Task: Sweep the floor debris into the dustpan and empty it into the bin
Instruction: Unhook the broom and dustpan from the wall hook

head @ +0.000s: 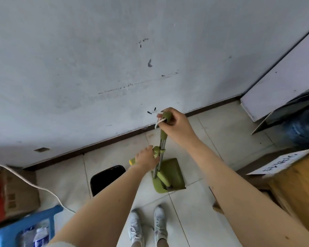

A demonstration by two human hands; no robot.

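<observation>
A green dustpan (173, 172) stands on the tiled floor near the wall, with a green broom (163, 182) clipped upright against it. My right hand (175, 124) grips the green top of the broom's metal handle (161, 152), where a white cord loop hangs. My left hand (145, 156) grips the shorter green and yellow dustpan handle just left of the metal pole. A black bin (105, 179) sits on the floor to the left of the dustpan. No debris shows on the tiles.
The white wall (114, 68) with a dark skirting runs close ahead. Cardboard boxes (296, 180) stand at the right, a blue crate (30, 227) and a brown box at the lower left. A white cable (25, 180) crosses the left floor. My white shoes (148, 225) are below.
</observation>
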